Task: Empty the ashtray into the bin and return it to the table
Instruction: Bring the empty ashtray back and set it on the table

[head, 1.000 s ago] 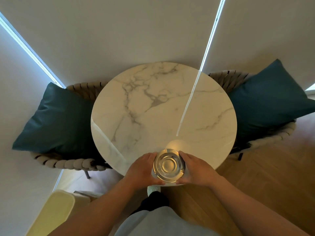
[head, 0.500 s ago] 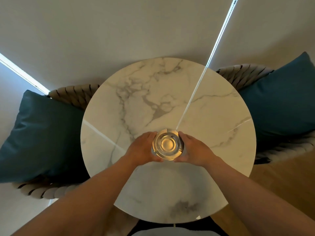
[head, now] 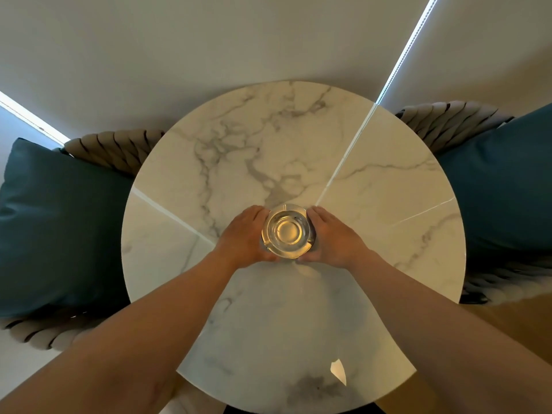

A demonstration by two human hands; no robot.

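Near the frame's centre, the left hand [head: 243,234] and right hand [head: 331,236] cup the clear glass ashtray [head: 287,231] from both sides, steadying it upright over the marble tabletop [head: 373,189], apparently to set it down; contact underneath is unclear.

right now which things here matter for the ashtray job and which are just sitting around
Part of the job:
- glass ashtray, looks empty
- left hand and right hand, one on each side of it
- round marble table; no bin in view

Just there:
- teal cushion on the left
- teal cushion on the right
- two woven chairs
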